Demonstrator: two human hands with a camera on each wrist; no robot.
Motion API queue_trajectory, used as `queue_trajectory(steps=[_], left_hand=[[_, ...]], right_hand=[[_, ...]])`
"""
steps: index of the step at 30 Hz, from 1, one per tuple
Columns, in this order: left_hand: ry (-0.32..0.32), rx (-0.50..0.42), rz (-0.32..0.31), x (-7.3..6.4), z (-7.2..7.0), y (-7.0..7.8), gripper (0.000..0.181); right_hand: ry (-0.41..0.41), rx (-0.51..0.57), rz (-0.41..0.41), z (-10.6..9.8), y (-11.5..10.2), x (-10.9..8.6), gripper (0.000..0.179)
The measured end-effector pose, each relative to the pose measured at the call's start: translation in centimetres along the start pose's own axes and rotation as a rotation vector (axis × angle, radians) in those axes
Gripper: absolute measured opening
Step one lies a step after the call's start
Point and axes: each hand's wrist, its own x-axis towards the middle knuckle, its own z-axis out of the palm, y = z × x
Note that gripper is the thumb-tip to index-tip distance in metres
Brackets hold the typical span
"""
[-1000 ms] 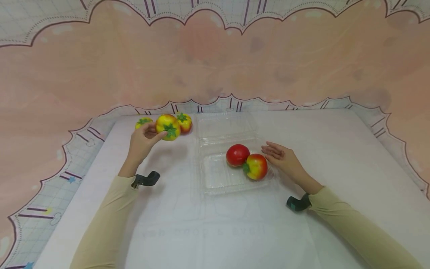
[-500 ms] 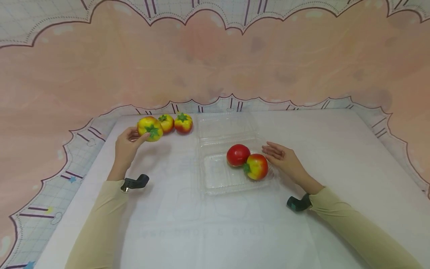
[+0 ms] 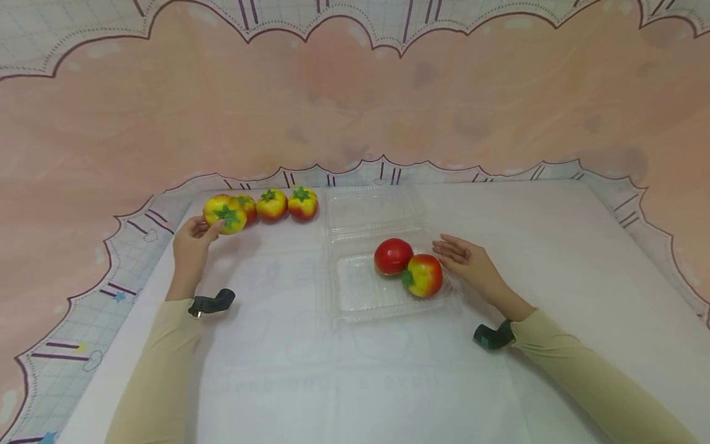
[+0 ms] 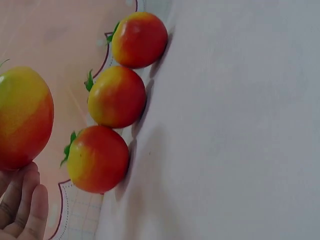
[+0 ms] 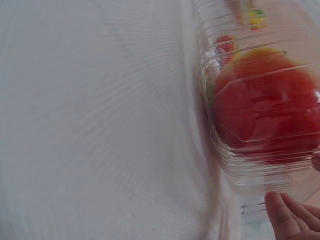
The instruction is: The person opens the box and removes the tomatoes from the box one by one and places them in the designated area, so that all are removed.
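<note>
My left hand [image 3: 190,246] holds a yellow-and-red tomato [image 3: 222,216] by its side, thumb near the green star-shaped top. It hangs just in front of the leftmost of three similar tomatoes [image 4: 98,159] standing in a row, partly hiding that one in the head view. A clear plastic clamshell box [image 3: 355,308] lies with its lid folded back. Inside its base, a plain red fruit [image 3: 392,256] touches a yellow-red tomato [image 3: 426,275] tipped on its side. My right hand [image 3: 468,262] is beside the box's right edge, fingers loosely extended; whether they touch it I cannot tell.
The clear lid [image 3: 374,208] lies flat behind the box base, right of the tomato row. Everything rests on a white tablecloth [image 3: 288,370]. A patterned backdrop [image 3: 355,105] rises behind the table's far edge.
My left hand has moved left with the tomato, past the front of the row, uncovering the middle tomato and most of the leftmost one. The right hand and the box stay put.
</note>
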Motion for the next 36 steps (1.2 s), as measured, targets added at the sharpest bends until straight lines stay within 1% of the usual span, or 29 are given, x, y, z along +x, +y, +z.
queue_trajectory(steps=[4, 8, 11, 19, 23, 27, 31, 33, 36], left_hand=[[-0.009, 0.007, -0.056, 0.4, -0.4, -0.5, 0.064], [-0.015, 0.009, -0.099, 0.9, -0.8, -1.1, 0.067], [-0.013, -0.003, -0.128, 1.3, -1.0, -1.4, 0.066], [-0.031, -0.046, -0.216, 2.3, -1.5, -2.3, 0.07], [-0.033, -0.05, -0.24, 2.7, -1.6, -2.8, 0.069], [-0.053, -0.033, -0.251, 3.0, -1.6, -3.3, 0.069], [-0.089, -0.007, -0.274, 3.4, -1.7, -3.8, 0.07], [-0.113, -0.013, -0.277, 3.6, -1.8, -4.1, 0.071], [-0.156, -0.018, -0.254, 3.8, -2.1, -4.3, 0.073]], right_hand=[[-0.001, 0.009, -0.002, 0.0, 0.1, 0.0, 0.055], [-0.002, 0.013, -0.006, 0.0, 0.2, 0.0, 0.055], [-0.002, 0.016, -0.009, 0.0, 0.2, 0.0, 0.056], [0.008, 0.009, -0.01, 0.0, 0.4, 0.1, 0.055], [0.008, -0.006, -0.006, 0.0, 0.4, 0.2, 0.055], [0.006, 0.001, -0.008, 0.0, 0.4, 0.2, 0.055], [0.006, 0.006, -0.007, 0.0, 0.4, 0.2, 0.054], [0.004, 0.003, -0.007, 0.0, 0.4, 0.2, 0.054], [0.005, 0.006, -0.001, 0.1, 0.3, 0.2, 0.054]])
